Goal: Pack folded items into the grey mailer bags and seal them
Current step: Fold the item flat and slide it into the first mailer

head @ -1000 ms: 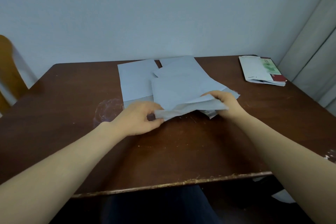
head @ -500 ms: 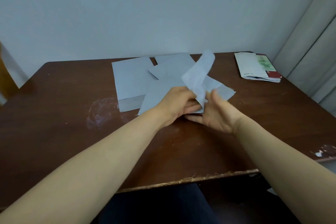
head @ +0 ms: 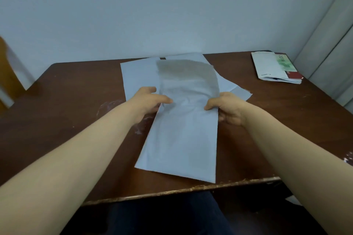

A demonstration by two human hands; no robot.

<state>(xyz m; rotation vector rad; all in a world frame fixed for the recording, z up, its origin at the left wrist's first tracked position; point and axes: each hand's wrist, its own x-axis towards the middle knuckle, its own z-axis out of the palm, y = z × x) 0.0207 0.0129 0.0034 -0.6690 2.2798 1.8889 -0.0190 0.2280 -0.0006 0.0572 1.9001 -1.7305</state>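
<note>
Both hands up at mid-worktop (head: 57, 101), holding one grey mailer (head: 183, 135) by its two long edges. Left hand (head: 150, 99) pinching the left edge, thumb laid over the top face; right hand (head: 227, 108) pinching the right edge, fingers curled under. Near end of the mailer resting flat close to the front edge of the worktop; far end lifted and curling toward the wall, blurred, its darker inner side showing. More flat mailers (head: 139, 78) fanned out behind and partly beneath it. Stack of papers (head: 275, 68) well apart at the far right corner.

Judged still at the stage of getting a bag ready; no folded item plainly in sight, and mouth not clearly parted.

Risks from here:
- slick film slipping out of a light pinch at either edge, dropping the raised end onto the pile
- raised end catching a loose mailer beneath and dragging it along
- both layers pinched together, keeping the mouth closed when an item goes in
- near end sliding off the front edge if pulled closer
- adhesive flap sticking early and crooked if folded over by the curl
</note>
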